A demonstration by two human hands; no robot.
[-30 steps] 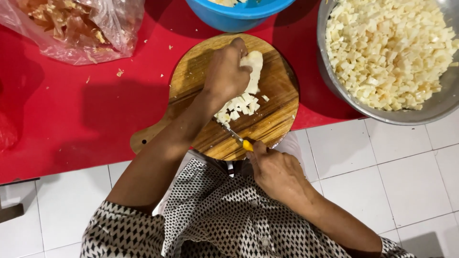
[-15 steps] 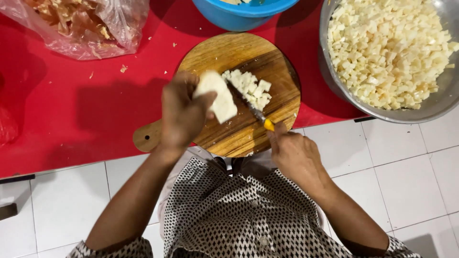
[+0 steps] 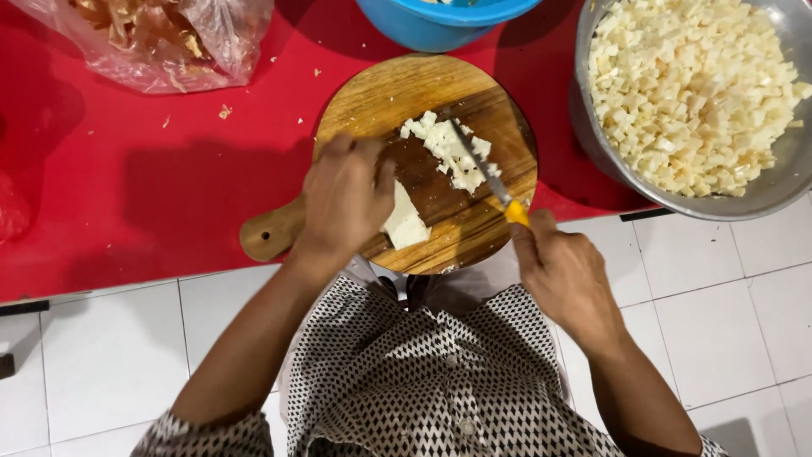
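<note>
1. I see the left hand (image 3: 345, 196) lying palm down on the round wooden cutting board (image 3: 381, 93), fingers curled over a pale white slab (image 3: 404, 224) and pressing it flat.
2. The right hand (image 3: 565, 275) is closed around the yellow handle of a small knife (image 3: 486, 173); the blade points up-left and its tip touches the pile of diced white cubes (image 3: 452, 152) on the board.
3. The slab is at the lower middle of the board, just beside the cubes.
4. The board lies on a red surface (image 3: 127, 195).
5. On the right a metal bowl (image 3: 782, 182) is full of the same cubes.
6. Above are a blue bowl (image 3: 423, 25) and a clear plastic bag (image 3: 220, 34) holding brownish scraps.
</note>
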